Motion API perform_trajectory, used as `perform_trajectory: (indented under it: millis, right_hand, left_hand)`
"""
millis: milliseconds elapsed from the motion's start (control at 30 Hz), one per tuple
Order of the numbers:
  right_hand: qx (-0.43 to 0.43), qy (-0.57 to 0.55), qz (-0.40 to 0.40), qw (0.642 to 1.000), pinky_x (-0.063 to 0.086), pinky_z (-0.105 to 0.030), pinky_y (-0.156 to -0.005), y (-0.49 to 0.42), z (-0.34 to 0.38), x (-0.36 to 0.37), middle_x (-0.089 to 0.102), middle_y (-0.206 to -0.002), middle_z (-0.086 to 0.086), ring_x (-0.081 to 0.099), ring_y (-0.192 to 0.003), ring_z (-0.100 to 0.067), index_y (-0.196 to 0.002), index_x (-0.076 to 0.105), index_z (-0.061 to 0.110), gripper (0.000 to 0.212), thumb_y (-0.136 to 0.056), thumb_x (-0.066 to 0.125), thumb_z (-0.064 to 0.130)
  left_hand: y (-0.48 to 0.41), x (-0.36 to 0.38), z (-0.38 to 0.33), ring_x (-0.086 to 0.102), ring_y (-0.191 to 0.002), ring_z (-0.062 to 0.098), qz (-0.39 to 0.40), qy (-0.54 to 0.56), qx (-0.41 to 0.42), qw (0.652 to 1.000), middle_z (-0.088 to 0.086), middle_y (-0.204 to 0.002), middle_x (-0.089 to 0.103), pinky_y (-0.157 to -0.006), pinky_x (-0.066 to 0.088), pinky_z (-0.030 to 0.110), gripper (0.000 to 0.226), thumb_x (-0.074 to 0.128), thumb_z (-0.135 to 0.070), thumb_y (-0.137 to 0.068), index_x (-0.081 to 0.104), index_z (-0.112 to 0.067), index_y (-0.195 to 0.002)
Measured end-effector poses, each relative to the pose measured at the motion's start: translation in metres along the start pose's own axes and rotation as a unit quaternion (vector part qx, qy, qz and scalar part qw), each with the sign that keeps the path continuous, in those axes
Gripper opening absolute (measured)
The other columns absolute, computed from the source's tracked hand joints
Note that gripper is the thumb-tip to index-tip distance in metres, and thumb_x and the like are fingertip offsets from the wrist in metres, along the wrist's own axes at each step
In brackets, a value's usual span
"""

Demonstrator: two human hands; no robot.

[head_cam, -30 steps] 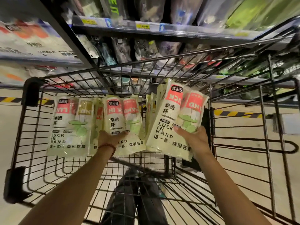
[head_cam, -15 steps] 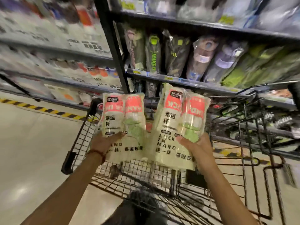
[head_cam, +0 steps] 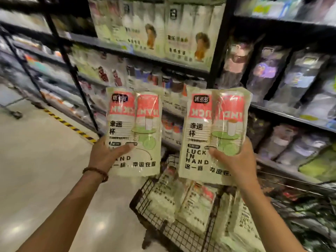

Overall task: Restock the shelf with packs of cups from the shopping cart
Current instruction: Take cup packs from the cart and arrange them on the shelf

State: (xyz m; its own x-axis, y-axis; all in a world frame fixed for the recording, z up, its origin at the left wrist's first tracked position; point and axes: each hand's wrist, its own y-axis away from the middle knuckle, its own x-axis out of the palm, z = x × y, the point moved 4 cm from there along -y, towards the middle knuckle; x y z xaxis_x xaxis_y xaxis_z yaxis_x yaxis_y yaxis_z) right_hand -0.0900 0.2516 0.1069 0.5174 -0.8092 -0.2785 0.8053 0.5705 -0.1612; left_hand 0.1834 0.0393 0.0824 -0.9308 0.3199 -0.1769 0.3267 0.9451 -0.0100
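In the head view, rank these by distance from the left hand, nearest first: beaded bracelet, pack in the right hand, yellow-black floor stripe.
1. Beaded bracelet, on the left hand's own wrist.
2. Pack in the right hand, across to the right.
3. Yellow-black floor stripe, on the floor up-left, along the shelf base.

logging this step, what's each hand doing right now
Left hand: closed on the left pack of cups.
Right hand: closed on the right pack of cups.
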Motion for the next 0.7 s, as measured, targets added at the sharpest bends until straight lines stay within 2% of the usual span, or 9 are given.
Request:
perform_trajectory:
  millis: [100,167,233,300,367,400,500,567,700]
  right_hand:
    - [-0.029,-0.003,0.007,1.000,0.049,-0.032,-0.080,0.012,0.033,0.063,0.062,-0.099,0.015,0.062,-0.094,-0.011,-0.096,0.050,0.037,0.056,-0.060,0.089,0.020]
    - [-0.039,-0.007,0.011,0.999,0.051,-0.037,-0.085,0.024,0.056,0.111,0.063,-0.102,0.010,0.062,-0.096,-0.013,-0.102,0.049,0.035,0.060,-0.060,0.089,0.021]
    - [-0.047,-0.014,0.014,0.999,0.052,-0.039,-0.087,0.036,0.078,0.159,0.063,-0.099,0.010,0.062,-0.092,-0.010,-0.095,0.050,0.036,0.055,-0.059,0.089,0.022]
    - [-0.054,-0.015,0.015,0.998,0.051,-0.044,-0.089,0.046,0.098,0.207,0.063,-0.104,0.009,0.061,-0.098,-0.014,-0.096,0.050,0.040,0.058,-0.053,0.089,0.037]
    - [-0.058,-0.010,0.018,0.998,0.051,-0.048,-0.089,0.053,0.116,0.250,0.062,-0.113,0.006,0.060,-0.106,-0.019,-0.106,0.049,0.041,0.072,-0.044,0.082,0.057]
    - [-0.062,-0.011,0.025,0.998,0.051,-0.049,-0.089,0.056,0.123,0.268,0.062,-0.114,0.006,0.059,-0.107,-0.019,-0.109,0.049,0.040,0.076,-0.043,0.080,0.060]
    - [-0.065,-0.008,0.034,0.997,0.051,-0.048,-0.090,0.063,0.143,0.316,0.062,-0.115,0.005,0.059,-0.108,-0.019,-0.109,0.049,0.040,0.075,-0.044,0.081,0.058]
    - [-0.063,-0.015,0.039,0.997,0.052,-0.047,-0.088,0.065,0.152,0.344,0.062,-0.114,0.004,0.060,-0.104,-0.019,-0.105,0.048,0.042,0.068,-0.048,0.085,0.048]
    - [-0.075,-0.029,0.065,0.995,0.054,-0.037,-0.082,0.054,0.162,0.399,0.064,-0.111,0.006,0.062,-0.100,-0.015,-0.117,0.049,0.027,0.072,-0.056,0.087,0.031]
  left_hand:
    - [-0.009,-0.076,-0.007,0.070,-0.075,0.003,-0.041,0.004,0.025,0.999,-0.021,-0.075,0.073,-0.072,0.052,0.027,0.043,0.080,-0.049,-0.038,0.073,-0.034,-0.077]
    - [-0.017,-0.130,-0.008,0.069,-0.078,0.007,-0.069,0.002,0.035,0.997,-0.017,-0.076,0.073,-0.072,0.053,0.028,0.051,0.077,-0.053,-0.037,0.071,-0.029,-0.082]
    - [-0.029,-0.184,-0.008,0.070,-0.080,0.011,-0.090,0.006,0.044,0.995,-0.011,-0.084,0.073,-0.073,0.055,0.031,0.056,0.077,-0.052,-0.037,0.070,-0.027,-0.086]
    - [-0.041,-0.233,-0.008,0.070,-0.081,0.016,-0.106,0.007,0.055,0.993,-0.003,-0.089,0.073,-0.074,0.056,0.035,0.061,0.077,-0.051,-0.037,0.070,-0.022,-0.091]
    - [-0.052,-0.276,-0.008,0.070,-0.080,0.019,-0.120,0.014,0.060,0.991,0.003,-0.091,0.073,-0.074,0.057,0.036,0.064,0.080,-0.045,-0.039,0.070,-0.016,-0.096]
    - [-0.056,-0.295,-0.007,0.070,-0.080,0.020,-0.127,0.018,0.060,0.990,0.004,-0.092,0.073,-0.074,0.057,0.036,0.065,0.080,-0.043,-0.040,0.069,-0.014,-0.097]
    - [-0.068,-0.342,0.002,0.071,-0.081,0.020,-0.140,0.028,0.057,0.988,0.005,-0.094,0.073,-0.071,0.056,0.034,0.069,0.077,-0.046,-0.039,0.068,-0.013,-0.099]
    - [-0.078,-0.367,0.012,0.071,-0.080,0.021,-0.148,0.036,0.056,0.987,0.004,-0.092,0.074,-0.071,0.057,0.035,0.065,0.077,-0.045,-0.039,0.069,-0.016,-0.096]
    - [-0.105,-0.401,0.031,0.070,-0.074,0.018,-0.161,0.050,0.055,0.984,-0.001,-0.085,0.074,-0.063,0.055,0.031,0.057,0.077,-0.045,-0.039,0.068,-0.021,-0.090]
